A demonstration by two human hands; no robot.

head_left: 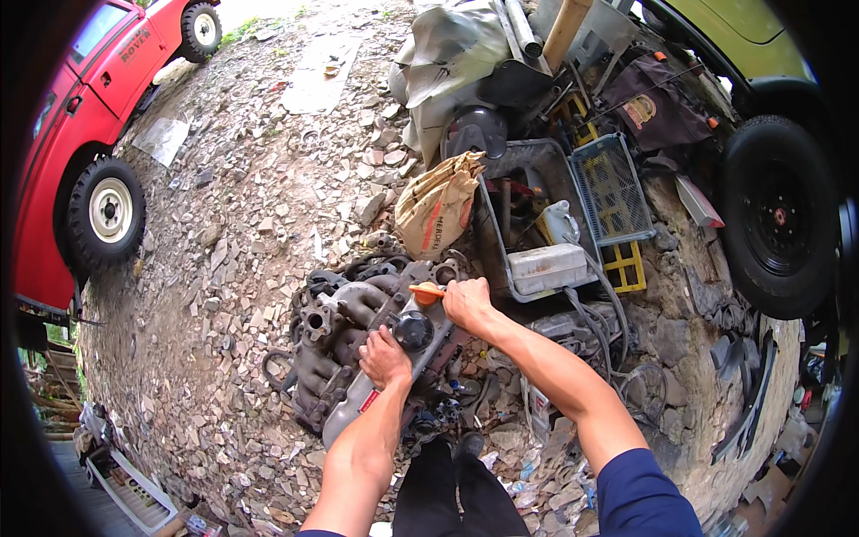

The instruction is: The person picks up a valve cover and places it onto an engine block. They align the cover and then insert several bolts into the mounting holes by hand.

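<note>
An engine with a long grey valve cover (pixel 353 404) lies on the stony ground before me, its rusty manifold pipes (pixel 361 302) on the left side. A round black cap (pixel 413 331) stands up from the cover. My left hand (pixel 385 360) is just left of this cap, its fingers curled against the cover's edge. At the cover's far end, my right hand (pixel 467 302) is closed round a small orange tool (pixel 427 293). The tool's tip points left over the cover. Its kind is unclear, since the fingers hide part of it.
A brown paper sack (pixel 438 204) stands beyond the engine. Right of it is a grey bin (pixel 490 242) holding a whitish container (pixel 548 268), with a blue-grey mesh crate (pixel 612 188) beside it. A red vehicle (pixel 116 67) stands left; a dark wheel (pixel 778 217) is at right.
</note>
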